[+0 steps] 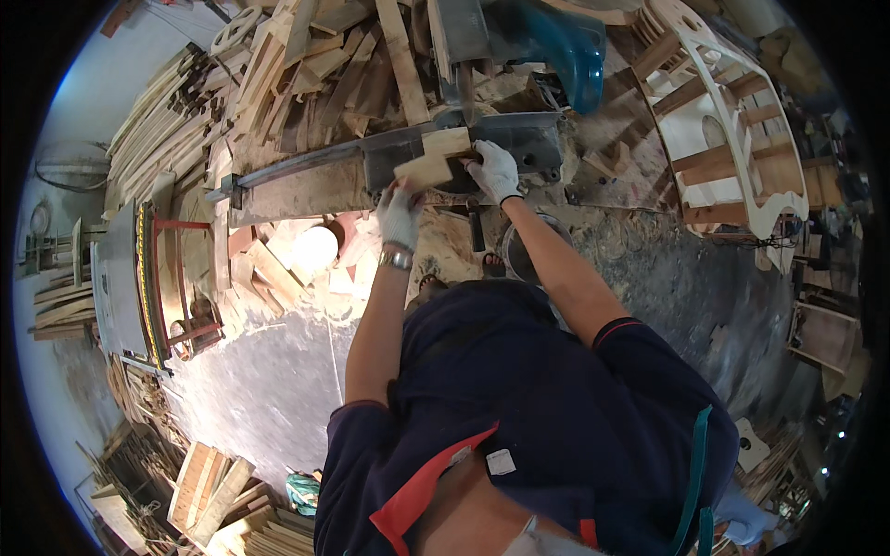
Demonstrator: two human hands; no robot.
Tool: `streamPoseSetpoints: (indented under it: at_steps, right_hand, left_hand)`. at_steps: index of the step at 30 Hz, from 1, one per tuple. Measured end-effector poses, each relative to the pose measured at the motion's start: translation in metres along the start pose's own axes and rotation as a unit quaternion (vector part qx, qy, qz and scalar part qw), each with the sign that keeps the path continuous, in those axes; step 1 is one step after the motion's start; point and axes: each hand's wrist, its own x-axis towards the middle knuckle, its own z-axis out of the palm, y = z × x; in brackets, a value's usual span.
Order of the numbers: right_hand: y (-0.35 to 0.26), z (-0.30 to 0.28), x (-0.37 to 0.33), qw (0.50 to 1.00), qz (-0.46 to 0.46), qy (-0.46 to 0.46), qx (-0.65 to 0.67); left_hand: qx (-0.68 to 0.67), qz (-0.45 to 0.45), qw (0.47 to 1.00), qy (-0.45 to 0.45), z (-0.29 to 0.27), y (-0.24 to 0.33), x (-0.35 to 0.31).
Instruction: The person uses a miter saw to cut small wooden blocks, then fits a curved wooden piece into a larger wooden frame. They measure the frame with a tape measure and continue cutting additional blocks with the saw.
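Head view: well L of the machine table (533, 137), a plank stack (153, 125) lies heaped, w/ a red-framed stand (120, 287) nearer the person; grey floor (260, 380) runs btwn that stand and the person, leaving room to step on the table's near L side; a long rail (301, 167) sticks out from the table's L end, narrowing the way there; scrap wood (324, 83) is piled behind it.

At the table's near edge, L hand (400, 222) is clamped by its fingertips on a pale block (424, 173), held tilted; a second block (447, 142) sits just beyond, over the table; R hand (496, 173), apart from L, has fingers bent at that block's R end, can't tell if gripping.

Just nearer than the table, partly under the R forearm, a round container (513, 258) stands, contents too hidden to tell; behind the table's R part, a blue housing (584, 65); farther R, an open slatted frame (709, 168), w/ more floor btwn it and the person.
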Motion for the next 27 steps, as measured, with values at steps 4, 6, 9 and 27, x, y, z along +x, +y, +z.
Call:
streamPoseSetpoints:
  at_steps: [4, 6, 9, 27]
  right_hand:
    - [-0.017, -0.013, -0.001, 0.998, -0.008, -0.052, 0.043]
    - [-0.011, -0.016, -0.004, 0.998, -0.007, -0.056, 0.031]
    - [0.012, -0.001, -0.001, 0.998, -0.030, -0.034, 0.033]
    - [0.019, 0.018, -0.012, 0.996, -0.064, 0.045, 0.052]
  left_hand:
    - [0.145, 0.054, 0.987, 0.045, 0.024, -0.016, 0.072]
    - [0.205, 0.045, 0.974, 0.079, 0.042, -0.024, 0.079]
    - [0.186, 0.055, 0.980, 0.050, 0.060, -0.033, 0.079]
    - [0.524, 0.137, 0.840, -0.041, 0.053, -0.009, 0.086]
